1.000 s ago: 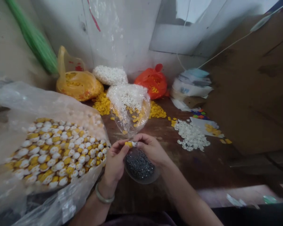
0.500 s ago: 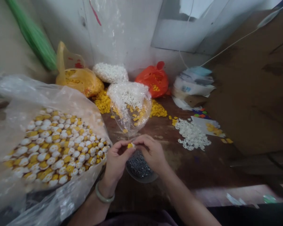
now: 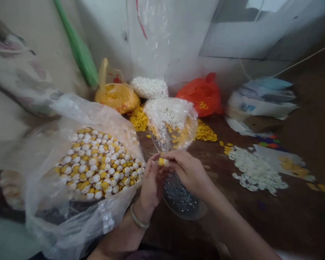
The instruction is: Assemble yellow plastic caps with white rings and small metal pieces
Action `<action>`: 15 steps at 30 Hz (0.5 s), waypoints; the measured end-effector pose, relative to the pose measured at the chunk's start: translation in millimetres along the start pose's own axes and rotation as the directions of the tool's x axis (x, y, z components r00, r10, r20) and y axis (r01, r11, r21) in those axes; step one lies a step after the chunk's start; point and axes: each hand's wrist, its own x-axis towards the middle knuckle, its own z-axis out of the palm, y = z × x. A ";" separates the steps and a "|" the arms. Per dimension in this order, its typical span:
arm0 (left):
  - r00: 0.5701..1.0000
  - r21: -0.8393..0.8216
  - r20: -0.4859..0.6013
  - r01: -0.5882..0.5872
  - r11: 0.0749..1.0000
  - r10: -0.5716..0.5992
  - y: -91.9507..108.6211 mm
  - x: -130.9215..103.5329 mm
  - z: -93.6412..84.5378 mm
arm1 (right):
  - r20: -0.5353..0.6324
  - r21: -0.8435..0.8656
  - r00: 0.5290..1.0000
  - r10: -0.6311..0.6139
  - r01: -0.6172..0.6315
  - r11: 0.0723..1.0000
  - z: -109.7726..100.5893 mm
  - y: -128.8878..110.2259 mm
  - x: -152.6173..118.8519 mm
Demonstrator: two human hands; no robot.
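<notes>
Between my hands is a small yellow and white plastic piece [image 3: 163,162]. My right hand [image 3: 191,169] pinches it at the fingertips. Beside it my left hand [image 3: 151,186], with a pale bangle on the wrist, has its fingers raised and loosely apart, close to the piece. Just below the hands stands a round clear bowl [image 3: 199,213] of small dark shiny parts, partly covered by my right hand. To the left, a large clear plastic bag [image 3: 78,224] lies open, full of yellow and white rounded pieces [image 3: 97,162].
A clear bag [image 3: 170,112] of white parts lies ahead, with loose yellow parts [image 3: 206,131] around it. Behind are a yellow bag [image 3: 117,95], a white-filled bag [image 3: 150,87] and a red bag [image 3: 202,94]. White flat pieces [image 3: 256,171] are spread at right, near stacked papers [image 3: 262,99].
The view has swung left, so everything sits further right. My left fingers have loosened from the yellow and white piece, which stays in my right fingertips.
</notes>
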 end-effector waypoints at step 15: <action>0.992 -0.138 -0.125 0.011 0.990 -0.029 2.3 14.4 -14.9 | 0.452 0.082 0.873 -0.181 0.161 0.983 134.9 -47.4 144.3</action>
